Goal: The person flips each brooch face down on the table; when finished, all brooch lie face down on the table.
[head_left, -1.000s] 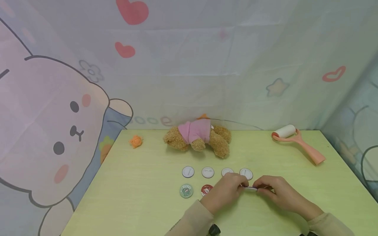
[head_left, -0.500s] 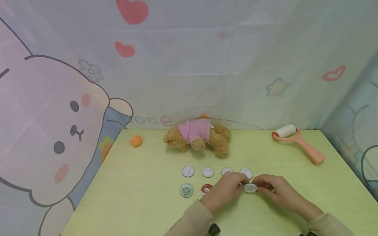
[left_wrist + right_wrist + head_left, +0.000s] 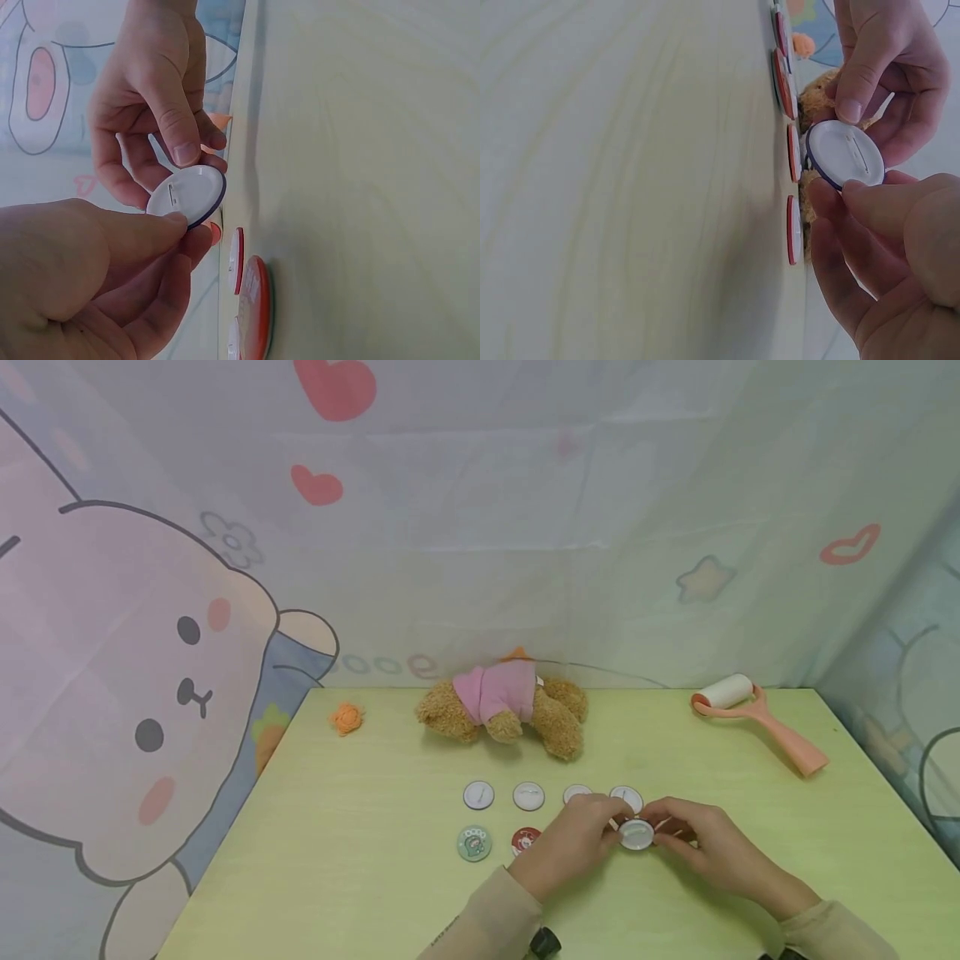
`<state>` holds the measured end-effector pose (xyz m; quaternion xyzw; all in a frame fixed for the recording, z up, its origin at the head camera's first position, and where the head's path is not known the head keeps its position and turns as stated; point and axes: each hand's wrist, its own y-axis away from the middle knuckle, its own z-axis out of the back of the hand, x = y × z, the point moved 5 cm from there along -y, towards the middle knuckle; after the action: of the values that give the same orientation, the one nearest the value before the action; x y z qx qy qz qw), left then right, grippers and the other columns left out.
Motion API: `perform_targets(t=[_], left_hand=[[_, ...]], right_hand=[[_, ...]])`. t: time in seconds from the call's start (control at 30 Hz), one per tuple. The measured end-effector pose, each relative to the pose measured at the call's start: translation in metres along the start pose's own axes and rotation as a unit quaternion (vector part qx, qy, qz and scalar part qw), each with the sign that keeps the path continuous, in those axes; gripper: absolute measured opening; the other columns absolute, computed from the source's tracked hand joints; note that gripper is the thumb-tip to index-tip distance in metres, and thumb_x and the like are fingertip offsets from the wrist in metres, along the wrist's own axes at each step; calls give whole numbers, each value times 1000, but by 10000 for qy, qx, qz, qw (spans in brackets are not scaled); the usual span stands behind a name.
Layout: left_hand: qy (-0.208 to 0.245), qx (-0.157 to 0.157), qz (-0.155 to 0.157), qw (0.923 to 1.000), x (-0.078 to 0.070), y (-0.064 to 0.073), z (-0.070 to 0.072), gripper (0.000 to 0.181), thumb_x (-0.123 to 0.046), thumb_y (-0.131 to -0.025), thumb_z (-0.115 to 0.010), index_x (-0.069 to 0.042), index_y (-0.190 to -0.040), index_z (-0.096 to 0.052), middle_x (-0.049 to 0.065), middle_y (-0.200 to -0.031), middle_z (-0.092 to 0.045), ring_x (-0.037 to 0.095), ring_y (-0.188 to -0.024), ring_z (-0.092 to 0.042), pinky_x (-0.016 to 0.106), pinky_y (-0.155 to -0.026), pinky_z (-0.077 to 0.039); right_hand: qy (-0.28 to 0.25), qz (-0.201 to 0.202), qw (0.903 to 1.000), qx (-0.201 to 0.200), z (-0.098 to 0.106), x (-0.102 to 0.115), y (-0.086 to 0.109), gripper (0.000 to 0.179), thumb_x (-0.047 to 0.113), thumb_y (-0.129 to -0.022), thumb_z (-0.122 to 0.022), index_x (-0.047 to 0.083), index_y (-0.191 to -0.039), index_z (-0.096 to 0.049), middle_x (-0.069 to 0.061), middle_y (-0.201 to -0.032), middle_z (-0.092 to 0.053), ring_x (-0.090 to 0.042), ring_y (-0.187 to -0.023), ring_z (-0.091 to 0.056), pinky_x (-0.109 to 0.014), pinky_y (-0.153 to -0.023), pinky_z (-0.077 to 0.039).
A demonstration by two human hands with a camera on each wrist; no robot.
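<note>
Both hands hold one round pin badge [image 3: 637,834] above the table, its white back with the pin facing me. My left hand [image 3: 577,837] pinches its left edge between thumb and fingers; my right hand [image 3: 703,843] pinches the right edge. In the left wrist view the badge [image 3: 189,195] shows a dark blue rim, and the right wrist view shows the pin on the badge [image 3: 846,154] clearly. Behind the hands is a row of white-backed badges [image 3: 478,795]. Nearer lie a green badge [image 3: 474,843] and a red badge [image 3: 525,841], the red one partly hidden by my left hand.
A brown teddy bear [image 3: 501,710] in a pink top lies at the back of the table [image 3: 337,860]. An orange crocheted piece [image 3: 347,718] sits at the back left. At the back right lies a lint roller [image 3: 761,718] with a pink handle. A printed curtain hangs behind.
The badge has tilted from nearly edge-on to showing its white back. Both hands stay almost in place, gripping its edges. The other things have not moved.
</note>
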<state>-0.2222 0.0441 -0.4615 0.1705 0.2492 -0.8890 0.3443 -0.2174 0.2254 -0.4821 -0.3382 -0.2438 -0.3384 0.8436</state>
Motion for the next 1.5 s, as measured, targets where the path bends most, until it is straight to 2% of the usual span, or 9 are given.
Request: perform_targets(t=[0.3,0.53,0.7,1.1,1.5], left_hand=[[-14,-7,-62,10000,1,1,-2,31,2,-88,-80,-7,-117,-74,5,-113,-74,9,-94,-70,3,-79,-46],[-87,-96,-206,9997,2,1,-5,30,-2,-87,-84,-6,-115,-74,4,-108,-71,1,-81,-64,1,-73,-44],[-98,-103,-250,9996,2,2,-6,28,-4,-87,-85,-5,-113,-75,5,-108,-70,-1,-78,-63,0,-72,-43],[-199,186,-110,9996,3,0,-7,29,-4,-88,-84,-4,-116,-77,5,-111,-70,-1,-81,-63,1,-72,-43],[-417,274,-213,9985,2,-2,-11,27,-8,-88,-85,-5,-115,-78,4,-109,-74,0,-84,-60,0,-71,-42]], right_hand=[[9,55,10000,-71,0,1,1,42,-8,-88,-79,14,-123,-70,-2,-113,-75,-9,-85,-74,-26,-68,-62],[99,191,9997,-89,-1,4,0,50,-12,-83,-81,12,-125,-70,-3,-116,-70,-8,-84,-73,-25,-65,-62],[83,218,9997,-93,-2,5,0,49,-10,-82,-83,8,-126,-70,-8,-118,-67,-8,-84,-73,-26,-65,-62],[34,243,9997,-41,-3,4,1,50,-5,-79,-88,7,-124,-72,-10,-116,-68,-10,-83,-73,-27,-65,-63],[12,307,9995,71,-2,3,2,46,-4,-80,-88,4,-122,-72,-10,-113,-69,-11,-82,-72,-27,-65,-62]])
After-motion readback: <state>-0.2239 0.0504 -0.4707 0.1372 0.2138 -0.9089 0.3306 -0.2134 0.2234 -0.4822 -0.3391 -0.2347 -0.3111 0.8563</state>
